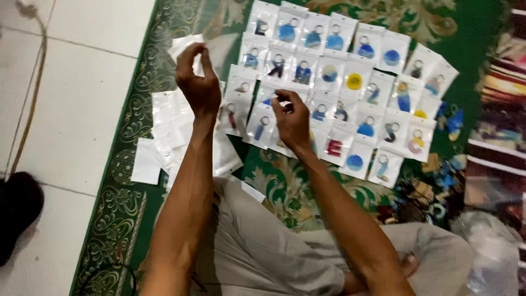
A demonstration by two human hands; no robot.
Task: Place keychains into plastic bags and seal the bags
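Observation:
My left hand [198,82] is raised above the green carpet and pinches a clear, empty plastic pouch [211,49] at its edge. My right hand [291,118] hovers lower with its fingers pinched together on a small item that I cannot make out, just over the rows of bagged keychains [334,77]. The keychains are letters and round discs in blue, yellow and red, each sealed in a small clear pouch and laid out in rows in front of me.
A loose pile of empty clear pouches [164,131] lies left of my left arm. Unbagged keychains [444,175] lie heaped at the right. The green patterned carpet [126,219] borders white floor tiles [76,109]. A dark object [16,208] sits at the far left.

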